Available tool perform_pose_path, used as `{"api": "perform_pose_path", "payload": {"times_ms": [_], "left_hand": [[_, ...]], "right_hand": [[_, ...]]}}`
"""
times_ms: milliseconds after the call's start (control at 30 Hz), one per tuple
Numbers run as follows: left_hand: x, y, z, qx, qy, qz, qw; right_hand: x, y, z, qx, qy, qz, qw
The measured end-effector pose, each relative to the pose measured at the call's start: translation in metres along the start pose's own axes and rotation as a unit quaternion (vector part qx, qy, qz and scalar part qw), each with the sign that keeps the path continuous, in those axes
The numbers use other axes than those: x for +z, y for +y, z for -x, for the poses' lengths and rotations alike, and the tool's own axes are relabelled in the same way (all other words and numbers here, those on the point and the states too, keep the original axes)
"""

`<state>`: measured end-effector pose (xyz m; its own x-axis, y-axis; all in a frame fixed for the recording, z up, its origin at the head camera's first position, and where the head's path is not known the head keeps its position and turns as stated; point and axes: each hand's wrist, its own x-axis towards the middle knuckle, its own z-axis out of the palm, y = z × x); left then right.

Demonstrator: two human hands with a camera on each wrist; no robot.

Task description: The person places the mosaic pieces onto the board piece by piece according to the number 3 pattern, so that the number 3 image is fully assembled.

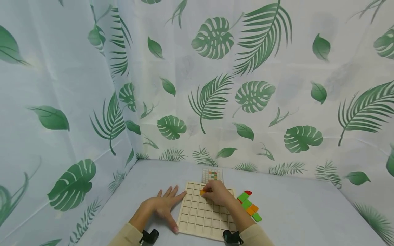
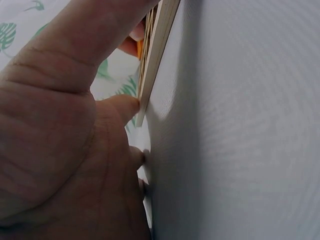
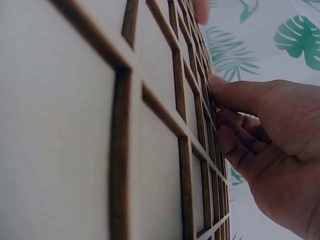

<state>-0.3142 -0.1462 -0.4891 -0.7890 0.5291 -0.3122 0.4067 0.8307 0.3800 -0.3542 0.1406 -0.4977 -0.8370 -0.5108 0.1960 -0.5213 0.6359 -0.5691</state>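
Observation:
A pale wooden grid board [image 1: 197,218] with raised dividers lies on the table. My left hand [image 1: 164,206] is spread at its left side, the thumb at the near left corner and the index finger [image 2: 122,106] against the edge. Over the board's far part, my right hand [image 1: 218,193] pinches an orange tile [image 1: 202,192] at the grid; the left wrist view shows the orange piece [image 2: 139,49] low at the board's surface. In the right wrist view, the right hand [image 3: 280,135] has its thumb and fingers bent against the grid, the tile hidden.
Beyond the board lies a small pattern card [image 1: 212,175] with coloured squares. Several green, orange and red tiles [image 1: 247,204] lie in a loose cluster just right of the board. A leaf-printed curtain [image 1: 215,102] rises behind the white table [image 1: 307,212].

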Motion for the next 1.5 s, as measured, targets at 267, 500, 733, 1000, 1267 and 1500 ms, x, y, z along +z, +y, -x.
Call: {"api": "perform_pose_path", "payload": {"times_ms": [267, 500, 733, 1000, 1267, 1500], "left_hand": [[0.0, 0.003, 0.001, -0.005, -0.002, -0.01, 0.9999], [0.001, 0.002, 0.002, -0.002, -0.001, 0.0, 1.0], [0.001, 0.001, 0.001, -0.003, -0.001, -0.001, 1.0], [0.004, -0.002, 0.0, 0.007, 0.005, 0.003, 1.0], [0.003, 0.0, 0.001, 0.0, -0.001, 0.004, 1.0], [0.002, 0.001, 0.001, -0.001, 0.0, 0.003, 1.0]], "right_hand": [[0.001, -0.001, 0.002, 0.001, 0.006, -0.006, 1.0], [0.003, 0.0, 0.0, 0.011, 0.008, -0.002, 0.9999], [0.004, 0.002, -0.001, 0.014, 0.007, 0.005, 0.9999], [0.001, 0.004, 0.0, 0.018, -0.001, -0.024, 0.9996], [-0.016, 0.017, 0.017, 0.006, 0.018, -0.073, 0.9972], [-0.049, 0.036, 0.038, 0.049, 0.104, -0.096, 0.9887]]}}
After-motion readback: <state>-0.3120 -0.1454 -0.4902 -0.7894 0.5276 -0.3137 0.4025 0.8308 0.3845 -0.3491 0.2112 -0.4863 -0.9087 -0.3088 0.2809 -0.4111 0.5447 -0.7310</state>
